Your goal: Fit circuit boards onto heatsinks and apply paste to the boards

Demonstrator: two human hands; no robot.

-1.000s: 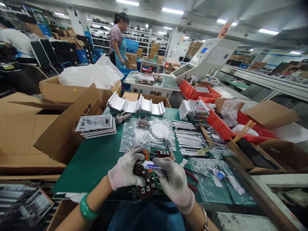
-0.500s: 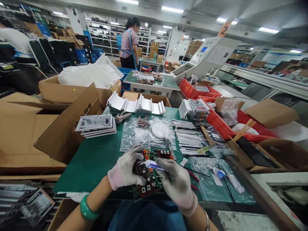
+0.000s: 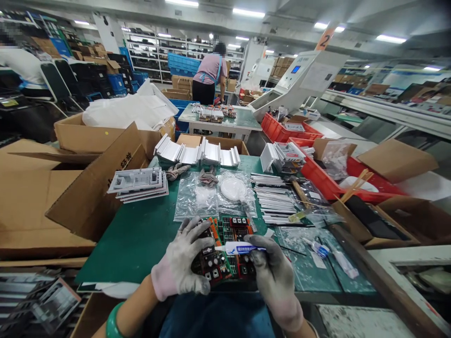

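Grasping a slim white plastic tube with blue lettering (image 3: 237, 248) in the right gloved hand (image 3: 273, 263), above two green circuit boards with black and orange components (image 3: 211, 260), with the narrow tip directed toward the left gloved hand (image 3: 183, 258). Spreading the left fingers over the left board's outer edge; cannot tell whether gripping or only steadying. Likely to spill onto the wrong components if squeezed too hard, or to soil the left fingertips, being so near the tip. Could also push the boards together or off the near edge of the green-topped table (image 3: 123, 253), if pressed unevenly. Just right of the right hand, a thin black rod (image 3: 292, 250) on a clear plastic bag (image 3: 296, 239), perhaps liable to snag. Beyond the right hand, loose white strips (image 3: 276, 202). Beyond the left, stacked grey plastic frames (image 3: 141, 183); farther ahead, white channel-shaped housings (image 3: 197, 155), probably limiting forward reach.
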